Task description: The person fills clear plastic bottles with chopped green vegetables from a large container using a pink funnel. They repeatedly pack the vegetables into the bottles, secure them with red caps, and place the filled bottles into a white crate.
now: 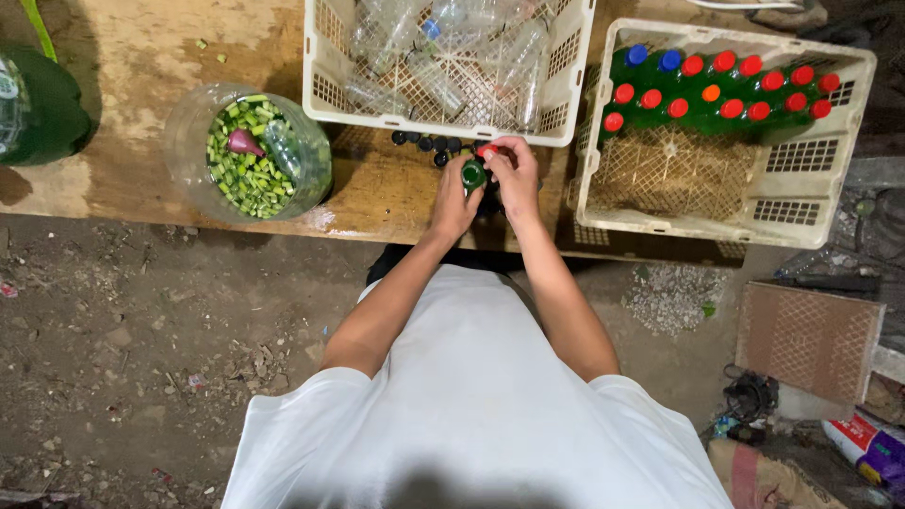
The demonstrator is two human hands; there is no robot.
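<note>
The left hand [454,200] wraps around a small green bottle [473,175], holding it upright near the front edge of the wooden worktop [141,113]. The right hand [514,170] closes its fingertips on a red cap [486,150] at the bottle's mouth; whether the cap is seated on the neck is hard to tell from above. Just behind the hands, a row of loose dark caps [429,143] lies on the wood against a white crate of empty clear bottles [443,66]. At the right edge sits a second crate [811,188] partly filled with capped green bottles [721,94]. Toward the left stands a wide clear jar of chopped green pieces [250,155].
</note>
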